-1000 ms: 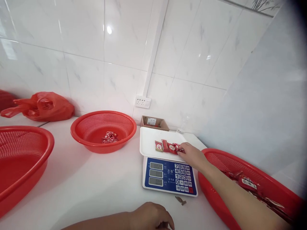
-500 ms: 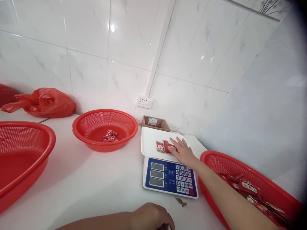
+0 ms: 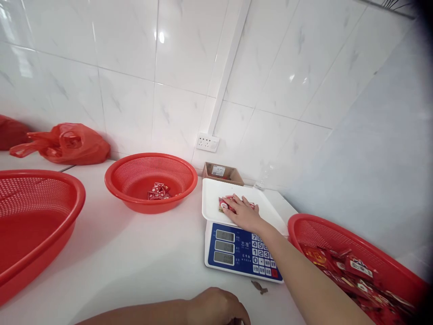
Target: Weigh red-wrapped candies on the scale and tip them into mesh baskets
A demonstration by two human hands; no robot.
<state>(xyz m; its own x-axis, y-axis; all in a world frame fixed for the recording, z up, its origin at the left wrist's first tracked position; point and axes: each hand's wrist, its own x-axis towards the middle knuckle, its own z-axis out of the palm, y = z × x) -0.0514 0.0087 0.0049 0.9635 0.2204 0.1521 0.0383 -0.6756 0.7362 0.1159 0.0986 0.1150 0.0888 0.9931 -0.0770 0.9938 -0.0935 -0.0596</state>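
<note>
Since earlier, my right hand is shifting left over the packets on the scale, fingers spreading inside the tray edges. Before the scale, my left hand is curling, grip hidden; table is stretching leftward.

Deep blue is carried by the control panel of the digital weighing scale, framed in white, its white keys marked with dark figures, one corner key picked out in red! On the scale's plain white tray, wrapped packets are coloured red and white. Left of the scale, a bright red basket is patterned with tiny perforations; right of the scale, red is matched by another basket. Behind the scale, white wall tiles are veined grey, and a brown carton is labelled white.
</note>
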